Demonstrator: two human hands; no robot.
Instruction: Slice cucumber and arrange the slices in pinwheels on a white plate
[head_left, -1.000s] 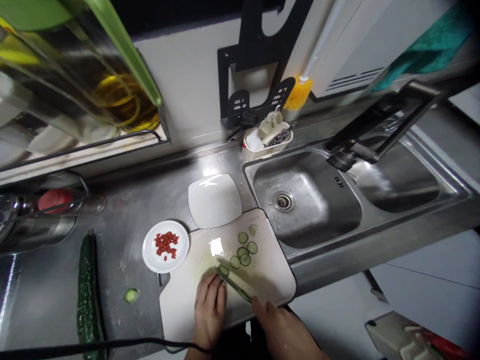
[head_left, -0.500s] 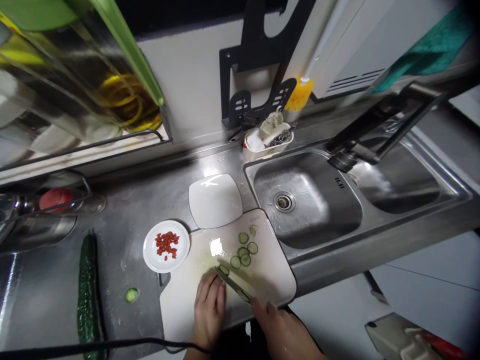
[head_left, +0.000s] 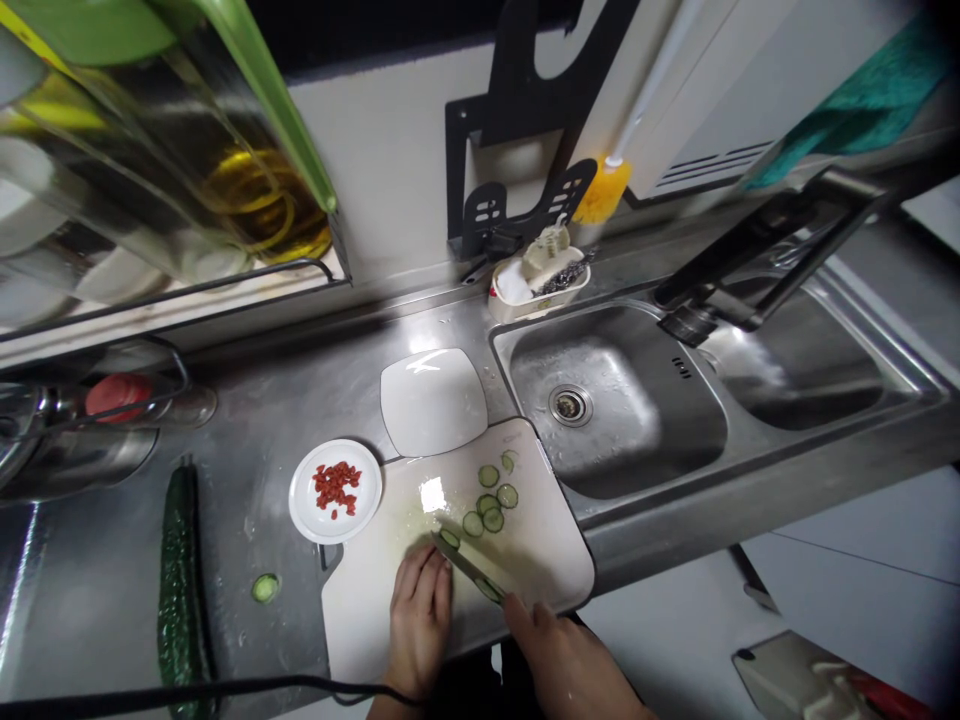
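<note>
On the white cutting board (head_left: 540, 560) my left hand (head_left: 418, 625) lies fingers-down, curled over a cucumber piece that it mostly hides. My right hand (head_left: 564, 660) grips the handle of a knife (head_left: 469, 568), whose blade lies against the left fingertips. Several cut cucumber slices (head_left: 491, 500) lie on the board beyond the blade. A small round white plate (head_left: 335, 491) with red bits sits at the board's left corner. An empty square white plate (head_left: 433, 400) stands behind the board.
A whole cucumber (head_left: 176, 590) and one stray slice (head_left: 264, 587) lie on the steel counter at left. A double sink (head_left: 622, 400) with a dark faucet (head_left: 742, 275) is at right. A sponge holder (head_left: 536, 275) stands at the wall. A black cable (head_left: 187, 690) crosses the near edge.
Hardly anything differs; both hands and the knife stay in the same place on the board, and the view has shifted very slightly.
</note>
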